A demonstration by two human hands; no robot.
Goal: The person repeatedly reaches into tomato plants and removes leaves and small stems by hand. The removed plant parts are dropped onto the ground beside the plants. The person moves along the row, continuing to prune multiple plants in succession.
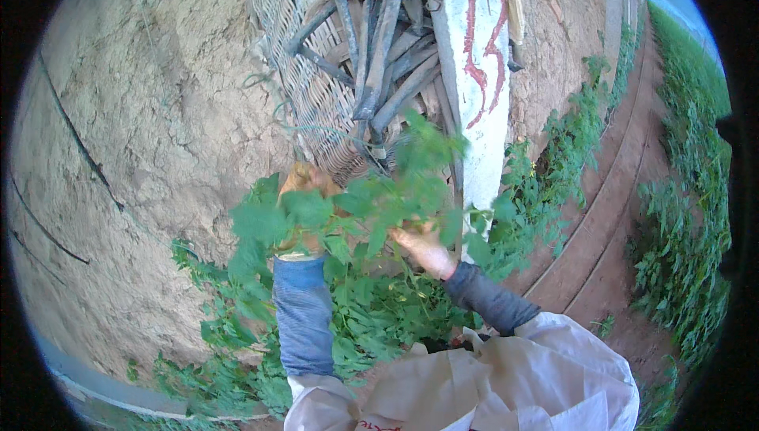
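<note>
My left hand [308, 181], in a stained yellowish-brown glove, is raised among green leaves with its fingers curled. Leaves cover part of it, so whatever lies within its grip is hidden. Lower and to the right, my right hand [428, 250] looks bare and closes its fingers around a leafy green shoot [379, 205]. The shoot's upper leaves are blurred and stand in front of the basket. Below both hands grows a dense leafy plant [391, 306] at the foot of the wall.
A rough mud wall [178, 105] rises on the left. A wicker basket [314, 93] stands ahead, with dark wooden bars [385, 45] piled against it. Beside them is a white post [483, 75] with red painted marks. Right lie a dirt path [599, 235] and a crop row [688, 241].
</note>
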